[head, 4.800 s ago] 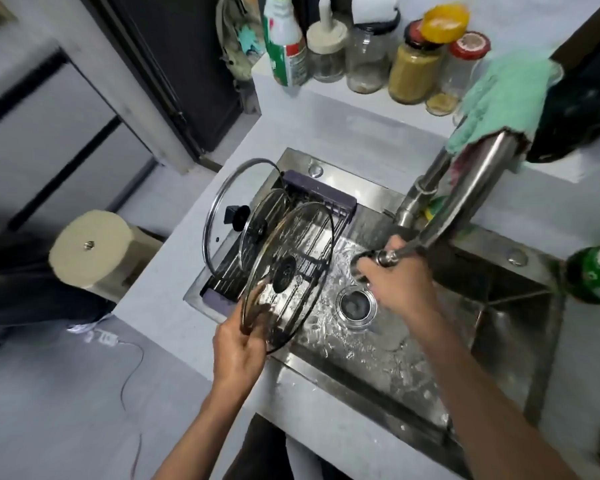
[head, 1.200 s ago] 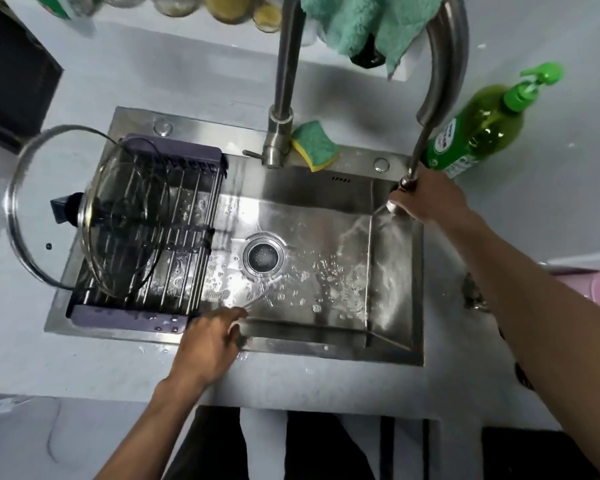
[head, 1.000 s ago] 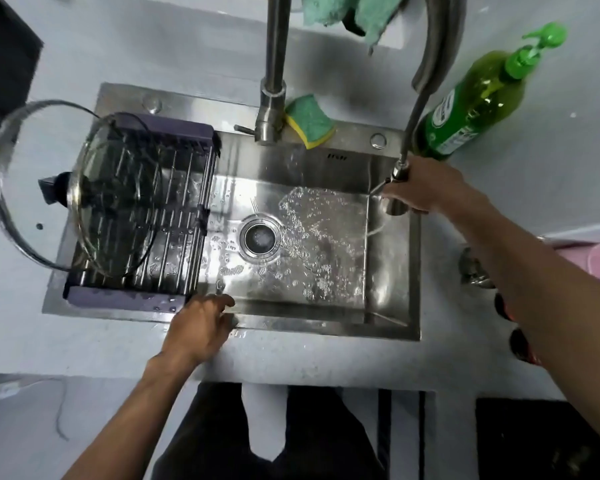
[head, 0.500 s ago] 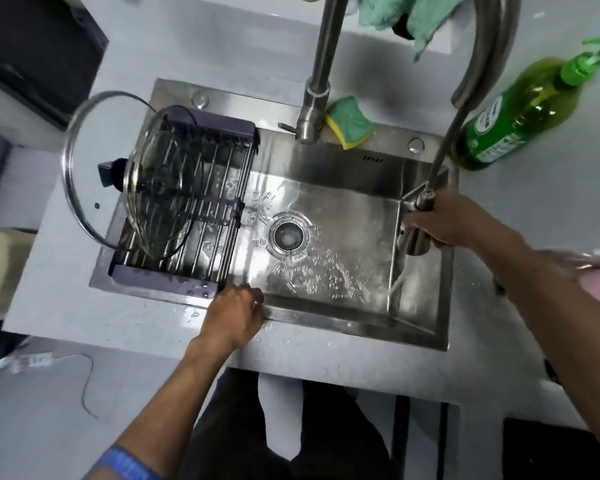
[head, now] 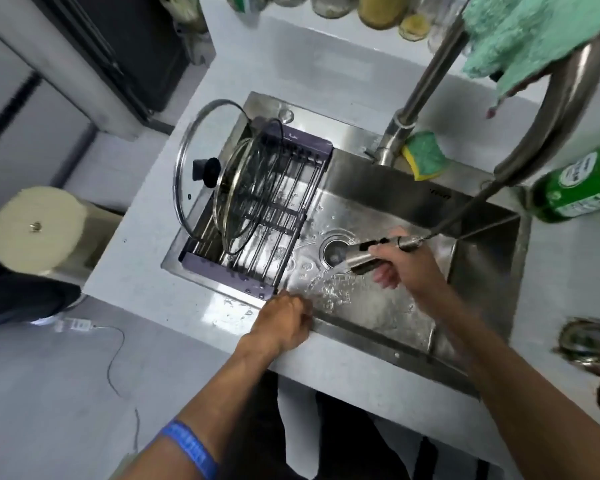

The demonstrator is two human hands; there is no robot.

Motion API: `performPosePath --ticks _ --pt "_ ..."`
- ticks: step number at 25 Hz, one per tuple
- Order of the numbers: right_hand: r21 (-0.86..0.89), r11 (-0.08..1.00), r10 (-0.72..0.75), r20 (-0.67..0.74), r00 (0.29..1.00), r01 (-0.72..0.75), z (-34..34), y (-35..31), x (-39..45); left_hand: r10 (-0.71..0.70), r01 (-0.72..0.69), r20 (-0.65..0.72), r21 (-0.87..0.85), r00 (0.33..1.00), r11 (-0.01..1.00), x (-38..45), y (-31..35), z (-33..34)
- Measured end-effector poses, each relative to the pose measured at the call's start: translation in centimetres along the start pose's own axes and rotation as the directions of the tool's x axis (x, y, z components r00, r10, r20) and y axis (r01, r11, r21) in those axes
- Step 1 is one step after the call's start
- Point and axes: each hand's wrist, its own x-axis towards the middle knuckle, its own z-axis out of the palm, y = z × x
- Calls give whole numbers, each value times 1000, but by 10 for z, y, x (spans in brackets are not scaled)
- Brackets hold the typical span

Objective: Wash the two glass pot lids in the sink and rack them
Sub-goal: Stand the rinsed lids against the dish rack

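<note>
Head view, looking down on steel sink (head: 471,216) set in pale counter (head: 174,292).

Right hand (head: 407,263) over basin, fingers wrapped round pull-out sprayer head (head: 368,258); hose (head: 465,216) running back up to curved faucet neck (head: 565,98). Water leaving nozzle toward sink floor near drain (head: 336,252), splashing at front left of basin.

Left hand (head: 284,322) on front sink rim beside rack corner, fingers curled over edge; nothing held that can be made out. Blue wristband (head: 187,455) on left forearm.

Purple-framed wire rack (head: 284,216) sitting across left end of sink. Both lids standing on edge in it: larger lid (head: 184,174) at far left, black knob (head: 207,171) facing left, rim overhanging counter; smaller lid (head: 236,206) just right of it, tilted, overlapping larger one.

Green-and-yellow sponge (head: 423,155) on back ledge against faucet base. Green soap bottle (head: 579,185) at right, near back corner of sink. Teal cloth (head: 523,32) draped over faucet top. Jars (head: 378,10) along back shelf, partly cropped. Cream cylinder (head: 35,230) off counter at left. Metal object at right edge, blurred.
</note>
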Motion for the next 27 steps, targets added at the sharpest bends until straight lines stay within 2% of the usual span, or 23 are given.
performPosePath --ticks 3,8,12,15,21,27 --pt "171 984 -47 -29 998 51 51 -10 13 -8 8 23 -30 1000 1000 -1 -1 -3" --pt "285 956 -28 -148 989 70 78 -17 26 -50 50 1 37 999 998 0 3 -1" --pt "296 943 -78 -256 964 155 68 -40 63 -32 26 89 73 995 997 10 11 -12" --pt "240 959 -91 -248 965 152 71 -46 75 -29 20 154 55 988 998 12 7 -18" --pt "232 967 -31 -312 950 107 64 -37 70 8 -19 111 97 994 995 8 3 -11" --pt "177 981 4 -451 892 84 -11 8 13 9 -17 142 54 990 998 9 3 -9"
